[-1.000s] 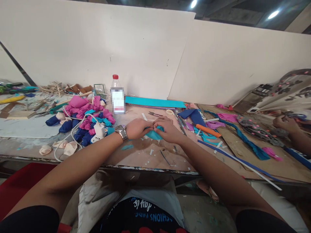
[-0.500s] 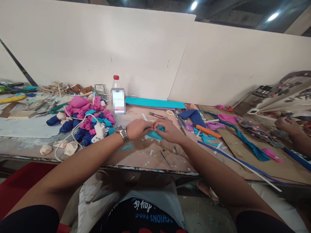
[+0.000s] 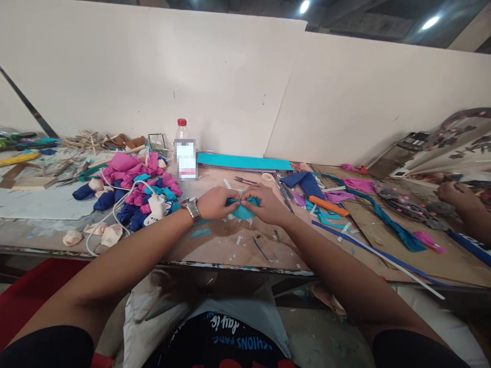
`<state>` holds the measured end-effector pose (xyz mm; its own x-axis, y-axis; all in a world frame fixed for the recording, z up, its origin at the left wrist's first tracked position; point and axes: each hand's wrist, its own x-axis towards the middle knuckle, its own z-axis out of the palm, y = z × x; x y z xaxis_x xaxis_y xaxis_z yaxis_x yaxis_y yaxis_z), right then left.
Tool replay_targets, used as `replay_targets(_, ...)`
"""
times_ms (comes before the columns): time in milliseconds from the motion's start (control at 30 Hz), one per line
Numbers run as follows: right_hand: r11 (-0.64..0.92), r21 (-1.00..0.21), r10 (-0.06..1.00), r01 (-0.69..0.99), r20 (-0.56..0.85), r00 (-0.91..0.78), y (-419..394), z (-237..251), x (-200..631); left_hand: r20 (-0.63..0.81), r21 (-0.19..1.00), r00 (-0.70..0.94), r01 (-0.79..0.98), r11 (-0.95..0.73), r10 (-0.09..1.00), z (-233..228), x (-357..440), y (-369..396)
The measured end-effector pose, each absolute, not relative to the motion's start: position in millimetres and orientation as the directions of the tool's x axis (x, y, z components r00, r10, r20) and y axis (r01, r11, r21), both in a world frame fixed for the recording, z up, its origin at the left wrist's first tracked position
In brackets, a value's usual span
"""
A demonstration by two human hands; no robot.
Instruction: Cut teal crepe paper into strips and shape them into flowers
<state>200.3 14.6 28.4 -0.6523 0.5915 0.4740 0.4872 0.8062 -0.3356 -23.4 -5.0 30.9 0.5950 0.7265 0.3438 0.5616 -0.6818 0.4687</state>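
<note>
Between my two hands is a piece of turquoise crepe paper [image 3: 244,211], bunched at the top and rounded below, held just over the table. My left hand [image 3: 218,203] pinches its left side between thumb and fingers. From the right, my right hand [image 3: 264,202] grips it the same way, its thumb almost meeting the left one. The fingers hide the paper's upper part. Just beyond the hands lie small scissors [image 3: 245,181] and a white strip [image 3: 227,184]. A turquoise scrap [image 3: 201,232] rests on the table nearer me.
Pink and blue paper flowers [image 3: 126,171] are heaped at left around a white power strip [image 3: 156,207] and its cable. A red-capped bottle [image 3: 183,153] stands behind. An orange cutter [image 3: 328,205] and paper strips lie at right. A co-worker's hand [image 3: 456,197] is far right.
My fingers have shifted slightly on the turquoise paper, and more of its rounded lower part now shows beneath them. Both hands stay in nearly the same place.
</note>
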Motion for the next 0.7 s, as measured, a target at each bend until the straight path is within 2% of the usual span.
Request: replay_targets(700, 0.818, -0.339, 0.575, 0.464, 0.463, -0.675, 16.7, 21.9, 198.0, 0.264, 0.52, 0.657, 0.52, -0.678, 0.706, 28.4, -28.0, 0.2)
